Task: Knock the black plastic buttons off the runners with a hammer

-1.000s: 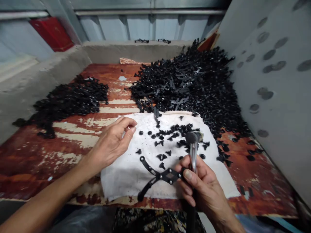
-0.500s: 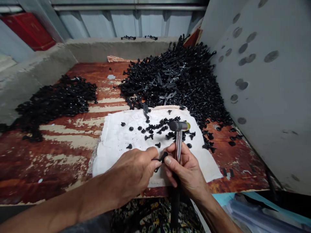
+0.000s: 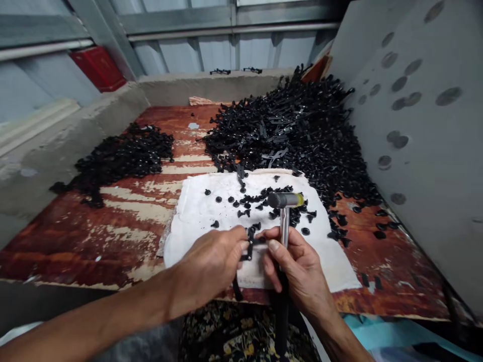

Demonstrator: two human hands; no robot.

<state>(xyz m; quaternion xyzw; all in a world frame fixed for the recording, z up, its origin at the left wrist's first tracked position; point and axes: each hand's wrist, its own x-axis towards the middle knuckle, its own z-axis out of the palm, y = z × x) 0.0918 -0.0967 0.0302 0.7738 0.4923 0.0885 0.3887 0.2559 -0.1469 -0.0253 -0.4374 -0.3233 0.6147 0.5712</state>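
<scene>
The left hand [image 3: 213, 264] has moved in over the white cloth [image 3: 192, 206] and now pinches the black linkage [image 3: 250, 244], which a second ago only the right hand [image 3: 294, 266] held. Both hands therefore seem to share the part, between them above the cloth's near edge. The right grip stays curled round the upright hammer [image 3: 284, 226], fingertips at the linkage's end. The linkage, earlier splayed leftward, is now turned and partly hidden by fingers.

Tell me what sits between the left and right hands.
The head view shows a black jointed linkage between the left hand and right hand, over white cloth.
</scene>
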